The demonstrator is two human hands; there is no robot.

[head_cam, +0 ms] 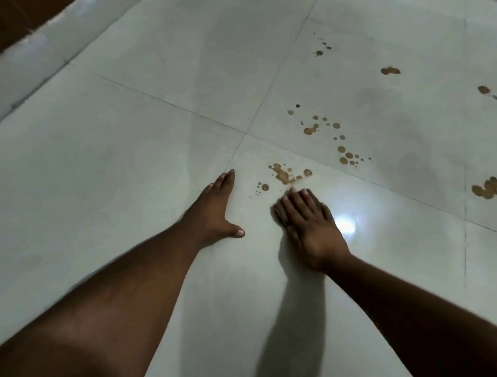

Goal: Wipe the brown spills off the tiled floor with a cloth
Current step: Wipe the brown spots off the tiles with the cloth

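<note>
Most of the cloth (pixel 279 214) hides under the right hand (pixel 308 222); only a dull brown edge peeks out left of the fingers, too blurred to tell its fabric or fold. Right of that hand, the big brown smear (pixel 490 187) runs off the frame's right edge. Beyond the hand, the farthest specks (pixel 322 44) are too small to tell their shape. Up in the far-left corner, a dark brown strip (pixel 12 24) is cut off by the frame and blurred past naming.

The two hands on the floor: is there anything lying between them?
In the head view, mostly bare tile separates the left hand from the right hand, which presses the cloth. A few small brown drops sit just beyond the gap.
</note>
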